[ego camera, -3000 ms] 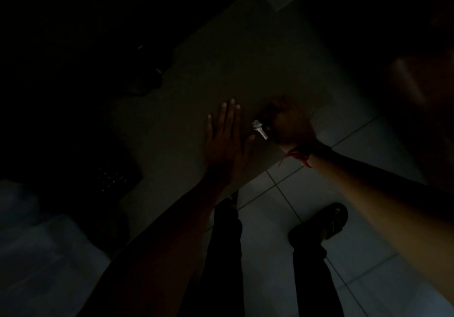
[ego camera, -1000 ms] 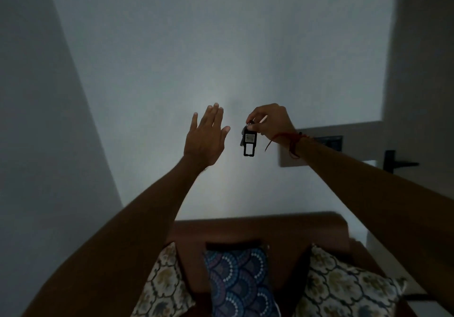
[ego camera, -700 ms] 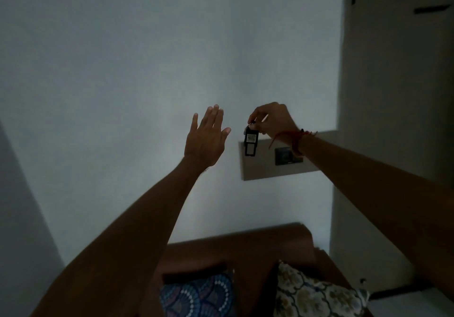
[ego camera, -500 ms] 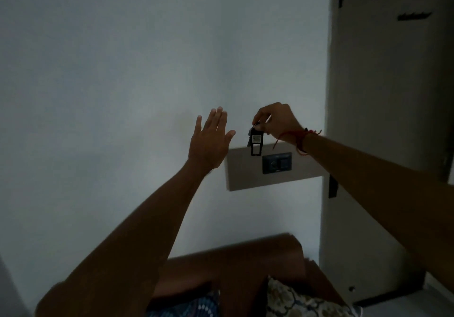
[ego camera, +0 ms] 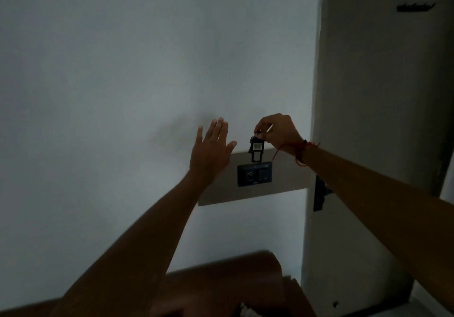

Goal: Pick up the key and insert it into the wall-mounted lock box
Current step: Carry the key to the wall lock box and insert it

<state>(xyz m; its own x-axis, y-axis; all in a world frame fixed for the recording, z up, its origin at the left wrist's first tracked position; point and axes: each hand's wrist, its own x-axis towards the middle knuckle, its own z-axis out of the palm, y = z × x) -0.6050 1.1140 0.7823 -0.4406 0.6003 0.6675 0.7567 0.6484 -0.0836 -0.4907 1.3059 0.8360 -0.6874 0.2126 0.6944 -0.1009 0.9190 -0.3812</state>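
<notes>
The room is dim. My right hand [ego camera: 278, 131], with a red thread at the wrist, pinches the top of a small black key tag [ego camera: 256, 148] that hangs down from my fingers. Directly under the tag, a dark rectangular lock box [ego camera: 254, 173] is mounted on a beige panel [ego camera: 285, 179] on the white wall. The tag's lower end nearly reaches the box's top edge. My left hand [ego camera: 211, 152] is raised to the left of the tag, palm toward the wall, fingers spread, holding nothing and covering the panel's left end.
A pale door [ego camera: 383, 120] stands at the right with a dark handle [ego camera: 319, 194] and a hook rail [ego camera: 415, 7] high up. A brown sofa back [ego camera: 221, 282] runs along the bottom below the panel.
My view has swung up from a dark table to the wall and kept turning right. The panel and lock box have come under the key tag, and the sofa cushions have dropped out of sight.
</notes>
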